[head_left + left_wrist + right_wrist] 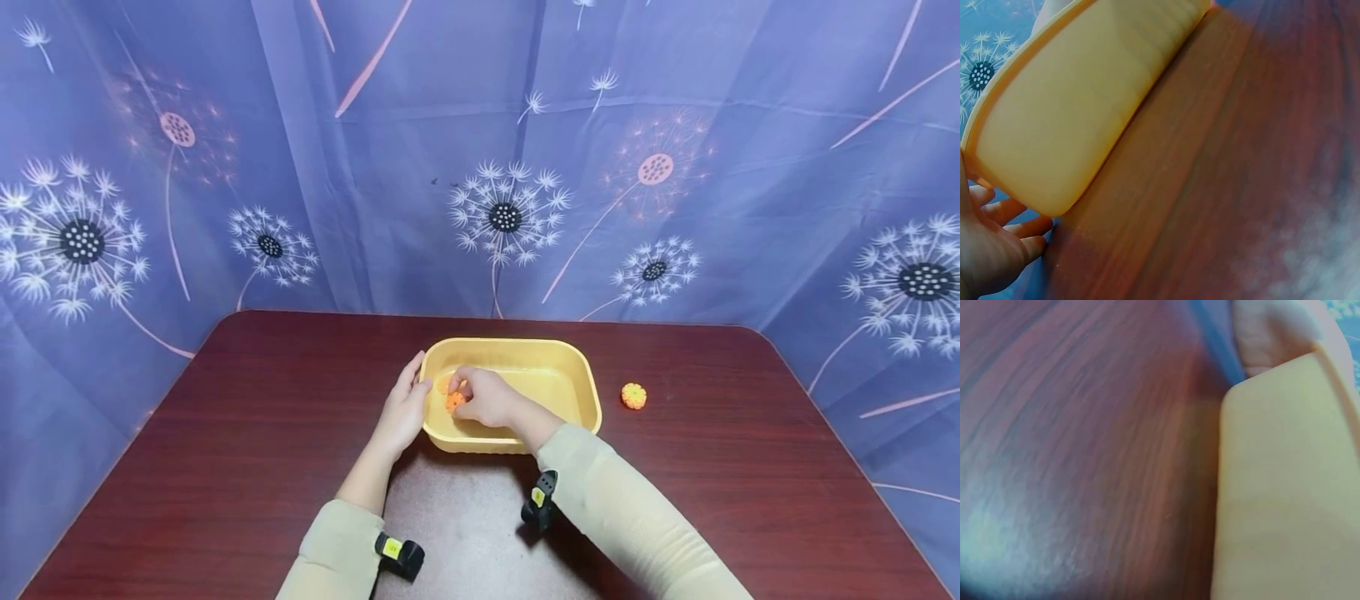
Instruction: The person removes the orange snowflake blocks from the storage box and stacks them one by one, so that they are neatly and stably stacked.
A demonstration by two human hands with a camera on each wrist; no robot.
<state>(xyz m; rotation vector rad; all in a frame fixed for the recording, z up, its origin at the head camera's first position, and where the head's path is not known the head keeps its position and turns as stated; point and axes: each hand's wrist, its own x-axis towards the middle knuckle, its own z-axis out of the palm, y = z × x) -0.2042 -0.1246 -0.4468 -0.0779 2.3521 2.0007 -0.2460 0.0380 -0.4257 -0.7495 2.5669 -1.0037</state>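
A yellow plastic basin [555, 442] stands on the table, its outer wall [1066, 106] filling much of the left wrist view. At its left end my left hand [401, 412] holds the rim, thumb at the top edge and the other fingers [1019, 228] against the outside. My right hand [487, 398] reaches inside over the left part, its thumb and forefinger pinching a small orange flower-shaped piece [455, 402]. Just behind it, a paler orange piece [443, 385] shows partly, the rest hidden by the fingers. In the right wrist view the basin wall [1285, 487] blocks sight of the right fingers.
To the right of the basin, a yellow-orange flower-shaped piece [633, 396] lies on the dark red wooden table [720, 467]. Behind the table hangs a blue curtain [405, 208] with dandelion prints. Each wrist wears a small black camera.
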